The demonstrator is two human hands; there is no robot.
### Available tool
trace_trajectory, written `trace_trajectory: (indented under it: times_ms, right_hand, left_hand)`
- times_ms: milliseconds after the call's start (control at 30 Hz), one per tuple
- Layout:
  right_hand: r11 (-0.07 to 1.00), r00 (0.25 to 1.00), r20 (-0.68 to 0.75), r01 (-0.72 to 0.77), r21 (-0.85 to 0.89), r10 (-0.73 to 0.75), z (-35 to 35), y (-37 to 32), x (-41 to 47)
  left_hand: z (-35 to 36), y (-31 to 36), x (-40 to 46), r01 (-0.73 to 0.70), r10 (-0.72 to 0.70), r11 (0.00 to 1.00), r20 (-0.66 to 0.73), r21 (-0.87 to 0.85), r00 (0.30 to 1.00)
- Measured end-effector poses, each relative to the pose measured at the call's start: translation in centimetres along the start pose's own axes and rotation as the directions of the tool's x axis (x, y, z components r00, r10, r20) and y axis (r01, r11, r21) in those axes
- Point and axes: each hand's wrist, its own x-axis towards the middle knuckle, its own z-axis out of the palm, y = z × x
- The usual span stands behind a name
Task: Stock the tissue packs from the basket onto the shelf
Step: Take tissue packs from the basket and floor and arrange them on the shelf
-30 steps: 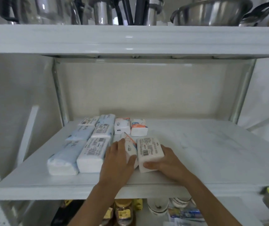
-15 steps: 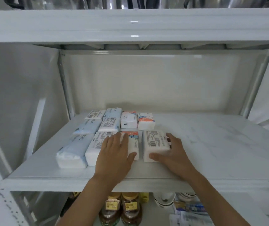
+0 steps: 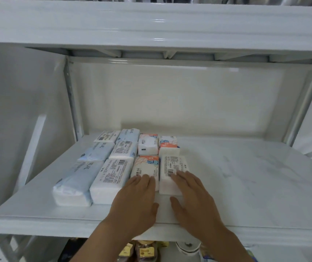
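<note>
your left hand flat on the orange-patterned tissue pack, your right hand flat, fingers straight, on the white pack, shelf

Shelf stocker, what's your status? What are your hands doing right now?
Left hand open, fingers flat on orange-patterned pack. Right hand open, fingers on barcode-label pack. Both packs lie flat on shelf. Nothing in the way.
</note>
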Motion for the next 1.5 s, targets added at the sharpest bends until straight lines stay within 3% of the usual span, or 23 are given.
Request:
trace_trajectory:
  times_ms: [300, 933, 1200, 1333, 1433, 1500]
  right_hand:
    - [0.997, 0.994, 0.109, -0.006, -0.079, 0.015, 0.9, 1.1, 4.6]
    - [0.989, 0.972, 0.190, -0.126, -0.081, 0.139, 2.6, 1.8, 9.6]
    - [0.973, 0.930, 0.330, -0.093, -0.213, 0.161, 1.3, 0.8, 10.1]
    - [0.967, 0.913, 0.364, -0.104, -0.231, 0.185, -0.2, -0.1, 10.5]
    - [0.974, 0.951, 0.260, -0.120, -0.192, 0.169, -0.8, -1.1, 10.4]
    - [0.977, 0.963, 0.219, -0.120, -0.174, 0.157, -1.0, -1.8, 10.4]
  left_hand:
    - [-0.6, -0.9, 5.2, 0.097, -0.088, 0.995, 0.199, -0.036, 0.976]
    - [0.4, -2.4, 10.4, 0.169, -0.146, 0.983, 0.259, -0.068, 0.955]
    - [0.5, -3.1, 10.2, 0.185, -0.150, 0.979, 0.299, -0.090, 0.942]
    - [-0.2, -4.0, 9.5, 0.235, -0.192, 0.950, 0.211, -0.205, 0.958]
    - [-1.4, -4.3, 9.1, 0.235, -0.224, 0.951, 0.074, -0.200, 0.972]
    - [-2.3, -4.2, 8.9, 0.223, -0.216, 0.962, 0.064, -0.156, 0.974]
